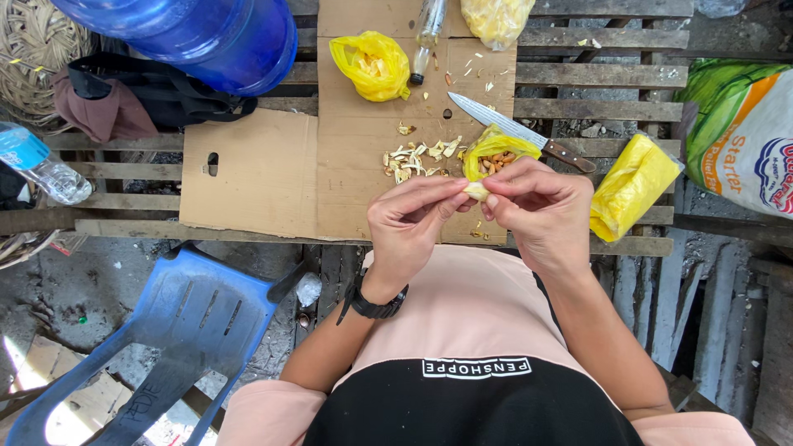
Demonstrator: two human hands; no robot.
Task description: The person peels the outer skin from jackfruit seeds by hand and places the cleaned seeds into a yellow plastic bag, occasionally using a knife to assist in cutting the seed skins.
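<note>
Cardboard sheet (pixel 248 169), knife (pixel 519 132), 3 yellow bags (pixel 373 64)

left hand (pixel 410 219): fingers curled, thumb and fingertips pinched, black watch at wrist | right hand (pixel 537 206): fingers bent, tips meeting the left hand's | forearms: bare, angled inward from the torso

We see a knife (pixel 520 130) lying on brown cardboard (pixel 347 157) across a slatted wooden platform (pixel 603 76). We note a pile of pale peelings (pixel 415 157) near it, and an open yellow bag (pixel 372 64) beside a small glass bottle (pixel 427 37). A big blue water jug (pixel 206 37) sits top left, a clear plastic bottle (pixel 40 165) at left, a blue plastic chair (pixel 165 339) below, and a printed sack (pixel 743 132) at right.
</note>
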